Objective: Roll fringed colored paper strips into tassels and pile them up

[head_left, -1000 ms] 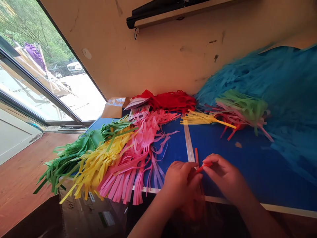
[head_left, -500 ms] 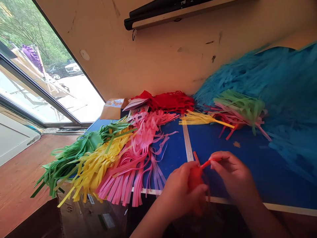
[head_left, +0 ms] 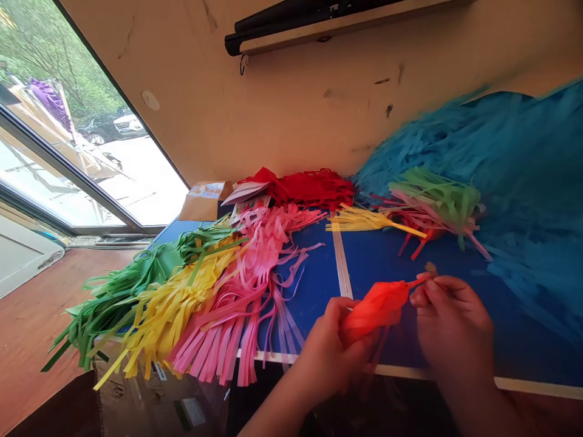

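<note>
Near the front edge of the blue table [head_left: 373, 249], my left hand [head_left: 330, 352] is closed around a bunch of bright red-orange paper strips, a tassel [head_left: 378, 306]. My right hand [head_left: 450, 321] pinches the thin, drawn-out end of that tassel between thumb and fingers. The tassel stretches between both hands, its wider part by the left hand and a narrow twisted tip at the right. Some loose strips hang faintly below the left hand. Beyond the hands lie a yellow tassel [head_left: 359, 218] with a twisted stem and a green tassel [head_left: 437, 188] over pink and red ones.
Green [head_left: 155, 267], yellow [head_left: 191, 285] and pink fringe [head_left: 259, 267] drape over the table's left front edge. Red fringe [head_left: 314, 187] lies by the wall beside a brown box [head_left: 200, 209]. A large blue fringe heap [head_left: 514, 164] fills the right. A cardboard box [head_left: 141, 400] stands below.
My right hand has moved slightly right, drawing the tassel's thin end along. More of the red-orange paper now shows out of my left hand. The view has shifted slightly.
</note>
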Available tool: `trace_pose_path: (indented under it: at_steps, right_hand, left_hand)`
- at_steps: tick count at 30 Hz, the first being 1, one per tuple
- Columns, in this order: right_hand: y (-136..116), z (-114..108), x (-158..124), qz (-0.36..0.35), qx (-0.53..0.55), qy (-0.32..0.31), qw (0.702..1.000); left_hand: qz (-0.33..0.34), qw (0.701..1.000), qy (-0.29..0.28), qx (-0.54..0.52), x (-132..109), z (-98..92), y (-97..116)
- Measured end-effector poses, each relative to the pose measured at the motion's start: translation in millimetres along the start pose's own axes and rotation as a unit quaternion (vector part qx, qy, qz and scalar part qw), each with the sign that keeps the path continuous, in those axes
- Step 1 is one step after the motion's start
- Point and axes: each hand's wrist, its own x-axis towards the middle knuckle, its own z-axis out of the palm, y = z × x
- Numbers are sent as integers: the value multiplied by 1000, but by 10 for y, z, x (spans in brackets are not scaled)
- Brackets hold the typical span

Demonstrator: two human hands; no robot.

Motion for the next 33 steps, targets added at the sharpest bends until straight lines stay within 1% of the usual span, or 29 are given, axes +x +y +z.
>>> trace_pose_path:
  at_steps: [2,3,5,7,9,11,13,15,16,17,18,19,20,21,22,23,25,26,27,28,30,33]
  right_hand:
    - [-7,-14,42,23,36,30,999]
    - [-5,-23,62,33,51,38,997]
    - [11,-39,92,52,64,26,996]
    - [43,-48,99,75,46,-21,996]
    - [84,-48,83,83,7,-81,993]
    - [118,-47,53,71,-30,-132,988]
    - [131,-51,22,55,-60,-175,981]
    - [114,-58,-7,42,-93,-234,967]
    - [93,-60,-22,33,-110,-275,955]
    - [68,-60,-38,23,-125,-320,939]
    - [39,-58,-56,12,-140,-367,919]
    - [10,-54,-73,1,-153,-411,899]
    - [-15,-49,-90,-9,-164,-446,880]
    - [-33,-44,-103,-20,-174,-467,867]
    - [-42,-40,-112,-32,-179,-471,863]
    - [-42,-38,-117,-44,-180,-460,869]
    - [-12,-36,-114,-69,-162,-405,897]
    - [13,-35,-107,-79,-148,-375,912]
    - [41,-32,-99,-85,-134,-349,924]
    - [66,-27,-91,-88,-122,-324,934]
    - [90,-17,-72,-81,-105,-261,956]
    - [-13,-56,-14,-76,-57,-116,989]
  left_hand:
    - [15,1000,25,-5,20,-15,-20]
    - [25,998,50,-22,36,-23,-39]
    - [46,987,138,-72,76,-43,-88]
    - [67,959,246,-120,121,-74,-132]
    - [106,918,345,-167,153,-123,-154]
    - [143,880,398,-215,157,-193,-153]
    - [158,856,414,-266,136,-280,-143]
    - [157,848,407,-300,116,-368,-133]
    - [161,845,404,-310,114,-403,-128]
    - [167,846,397,-314,119,-427,-121]
    - [175,852,382,-312,130,-438,-112]
    - [180,864,355,-307,143,-432,-100]
    - [177,884,311,-302,154,-410,-85]
    - [168,905,256,-294,159,-374,-68]
    - [148,929,187,-282,155,-325,-49]
    - [119,950,113,-267,141,-268,-29]
    - [36,975,-19,-219,88,-150,9]
    - [-6,980,-64,-188,56,-97,26]
    - [-35,983,-90,-155,25,-53,40]
    - [-51,986,-102,-124,-2,-19,52]
    - [-56,991,-93,-81,-34,17,67]
    - [-52,995,-73,-52,-43,15,78]
